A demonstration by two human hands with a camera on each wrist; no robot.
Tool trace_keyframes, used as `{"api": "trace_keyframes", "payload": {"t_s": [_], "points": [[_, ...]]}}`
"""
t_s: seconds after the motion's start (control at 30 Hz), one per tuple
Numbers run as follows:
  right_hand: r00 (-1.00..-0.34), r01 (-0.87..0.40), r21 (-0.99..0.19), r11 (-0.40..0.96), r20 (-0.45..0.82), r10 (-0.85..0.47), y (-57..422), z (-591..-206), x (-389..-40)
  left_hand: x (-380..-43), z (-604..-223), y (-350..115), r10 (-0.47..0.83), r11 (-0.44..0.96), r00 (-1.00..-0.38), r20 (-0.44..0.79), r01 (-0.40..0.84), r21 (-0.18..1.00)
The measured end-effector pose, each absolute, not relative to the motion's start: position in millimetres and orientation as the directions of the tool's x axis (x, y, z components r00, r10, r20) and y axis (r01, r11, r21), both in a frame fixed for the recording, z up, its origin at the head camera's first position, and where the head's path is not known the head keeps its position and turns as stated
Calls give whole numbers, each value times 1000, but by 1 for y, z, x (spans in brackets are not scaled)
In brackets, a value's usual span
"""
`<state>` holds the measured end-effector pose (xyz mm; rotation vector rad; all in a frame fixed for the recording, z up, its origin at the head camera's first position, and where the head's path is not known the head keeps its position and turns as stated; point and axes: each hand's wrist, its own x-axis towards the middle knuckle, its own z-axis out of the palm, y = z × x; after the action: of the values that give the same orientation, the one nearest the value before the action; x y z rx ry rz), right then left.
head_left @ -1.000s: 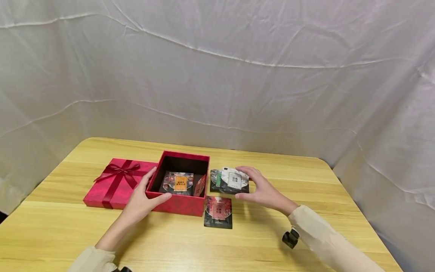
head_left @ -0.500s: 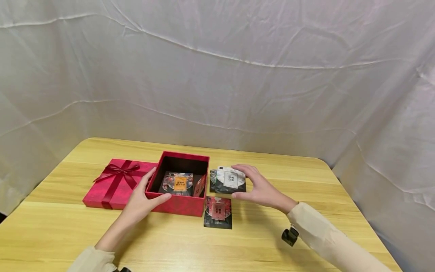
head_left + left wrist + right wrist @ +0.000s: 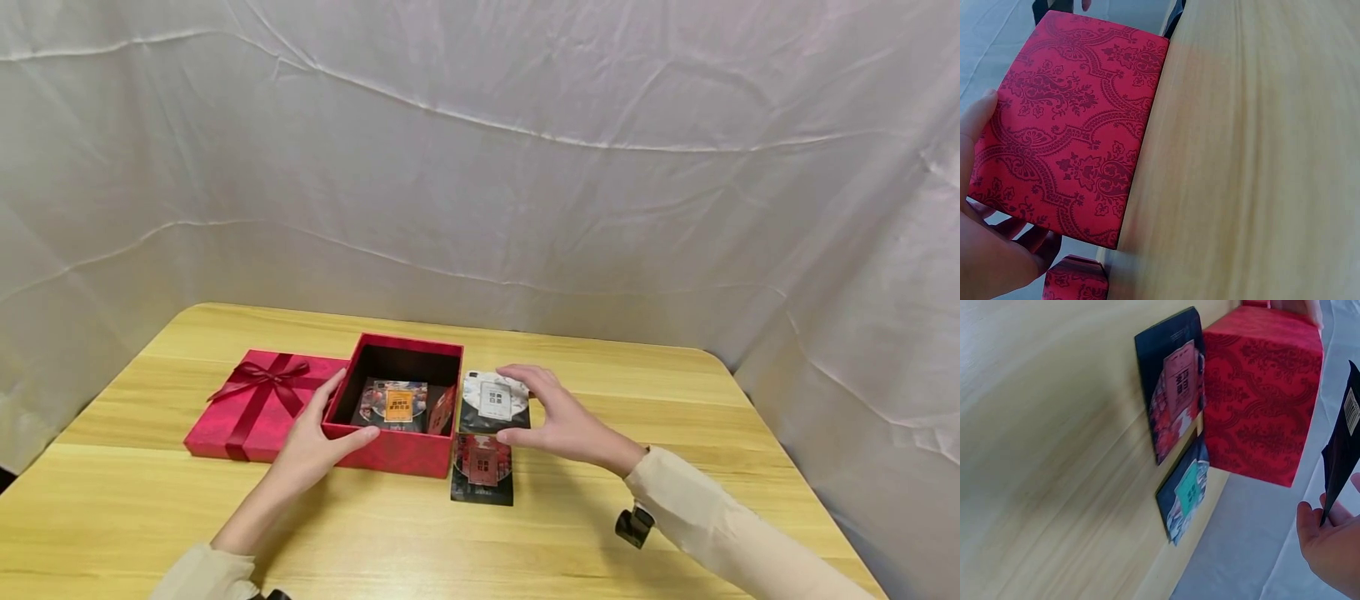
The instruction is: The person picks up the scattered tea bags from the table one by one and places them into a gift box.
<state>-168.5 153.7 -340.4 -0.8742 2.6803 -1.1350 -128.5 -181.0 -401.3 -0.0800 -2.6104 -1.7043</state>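
My left hand (image 3: 311, 446) grips the near left corner of an open red gift box (image 3: 408, 457), thumb on the front wall and fingers along the left side. Inside lie a tea packet with an orange label (image 3: 397, 406) and another packet (image 3: 441, 411) tilted against the right wall. My right hand (image 3: 562, 421) pinches a white-label tea packet (image 3: 480, 408) by its right side; the right wrist view shows its black back (image 3: 1340, 447) raised off the table. Beneath it a green-label packet (image 3: 1186, 490) lies flat, hidden in the head view. A red-label packet (image 3: 482, 479) lies nearer me.
The red lid (image 3: 262, 408) with its dark ribbon bow lies left of the box, close against it. All stand on a wooden table (image 3: 637, 383), with a pale cloth (image 3: 480, 167) hung behind and at the sides.
My right hand has moved left with the white-label packet, towards the box, so the packet now covers the green-label one. The left hand and box have stayed in place.
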Motion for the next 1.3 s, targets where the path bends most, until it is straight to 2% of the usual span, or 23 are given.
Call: {"api": "trace_keyframes", "payload": {"t_s": [0.7, 1.03, 1.3], "points": [[-818, -458, -690, 560, 81, -570, 118, -329, -172, -128, -398, -179, 17, 432, -998, 54, 56, 900], [-833, -421, -712, 561, 58, -551, 99, -325, -174, -127, -400, -180, 14, 430, -998, 58, 59, 901], [-830, -433, -688, 582, 52, -555, 89, -317, -181, -128, -401, -180, 14, 421, -998, 64, 64, 905]]}}
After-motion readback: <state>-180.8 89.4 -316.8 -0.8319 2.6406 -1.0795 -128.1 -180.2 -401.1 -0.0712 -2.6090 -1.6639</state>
